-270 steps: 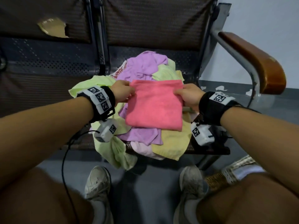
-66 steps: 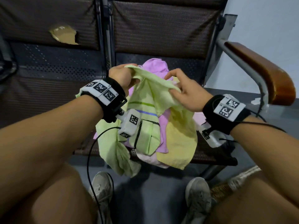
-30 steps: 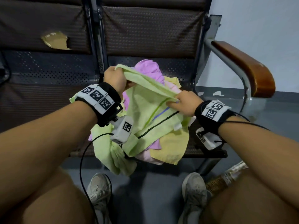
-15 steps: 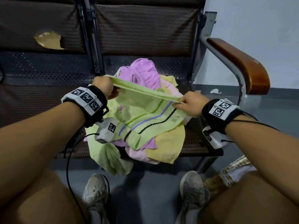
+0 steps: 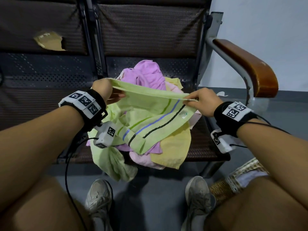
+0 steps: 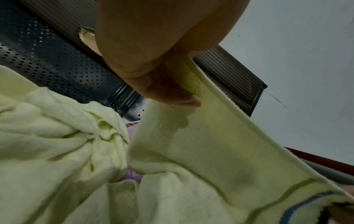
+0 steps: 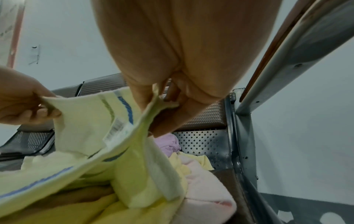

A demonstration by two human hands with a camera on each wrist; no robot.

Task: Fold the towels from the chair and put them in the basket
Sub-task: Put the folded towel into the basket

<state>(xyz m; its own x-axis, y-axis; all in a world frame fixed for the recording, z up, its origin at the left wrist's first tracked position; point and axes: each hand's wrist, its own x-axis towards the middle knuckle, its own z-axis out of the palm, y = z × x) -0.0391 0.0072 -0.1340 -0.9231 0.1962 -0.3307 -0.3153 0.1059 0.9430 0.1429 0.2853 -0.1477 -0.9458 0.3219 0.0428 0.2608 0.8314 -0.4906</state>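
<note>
A light green towel with green, blue and black stripes is stretched between both hands above the chair seat. My left hand pinches its far left corner. At the right corner, my right hand pinches the towel between thumb and fingers. The rest of the green towel droops onto a pile of towels in purple, pink, yellow and green on the seat. The woven basket shows at the lower right, partly hidden behind my right leg.
The dark metal chair has a wooden armrest on the right. An adjoining seat with a torn backrest lies to the left. My shoes stand on the grey floor below the seat edge.
Over the last second my hands have moved apart and drawn the green towel's top edge taut. Earlier, a pink towel was in my hands; it is out of view now.
</note>
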